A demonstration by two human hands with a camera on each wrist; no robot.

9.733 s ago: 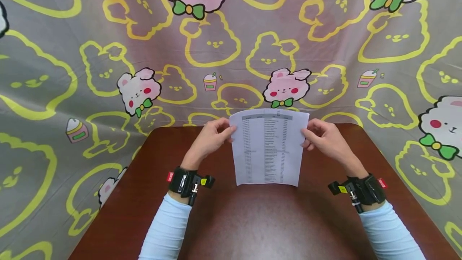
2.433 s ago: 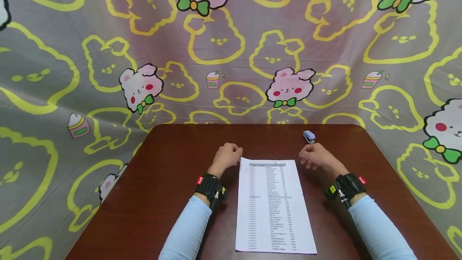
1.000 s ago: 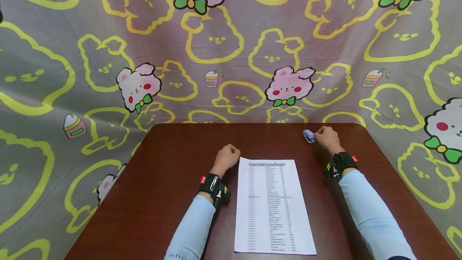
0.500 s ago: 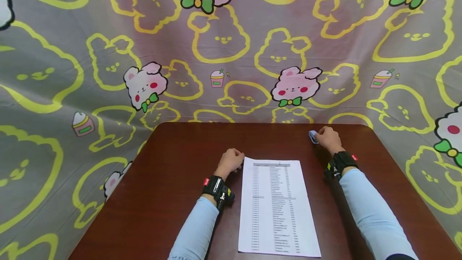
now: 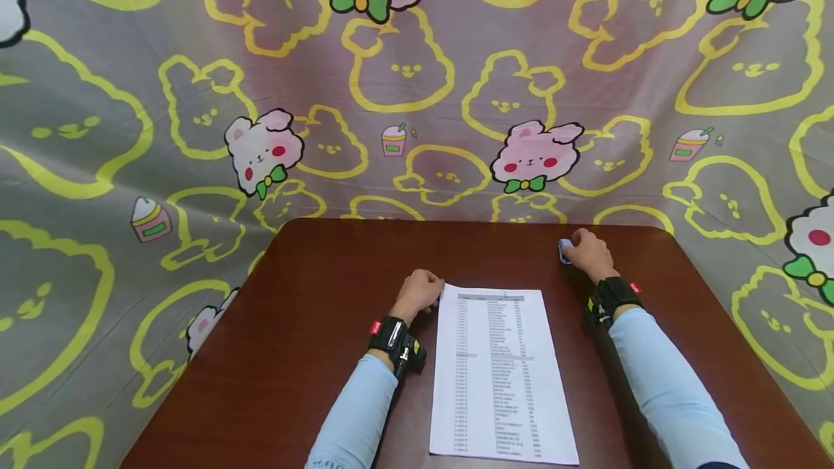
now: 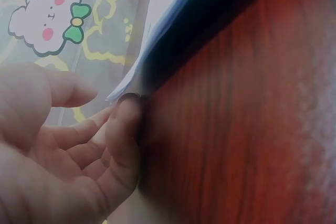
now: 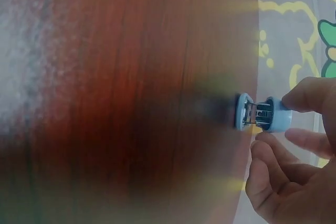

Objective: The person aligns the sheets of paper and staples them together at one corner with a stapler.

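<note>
A small light-blue stapler stands near the table's far right edge. My right hand pinches its upper part between thumb and finger. In the right wrist view the stapler shows its front end, with the lower base at the tabletop. My left hand rests by the top left corner of a printed paper, fingers loosely curled. In the left wrist view the corner of the paper rises slightly between two digits of my left hand, with a gap on one side.
The brown wooden table extends around both arms. A patterned grey curtain hangs directly behind its far edge and along both sides. Both wrists carry black camera straps.
Earlier both hands held the paper up; it now lies flat on the table. My right hand has moved to the stapler, closed its fingers on it and turned it slightly. The left hand stays by the corner.
</note>
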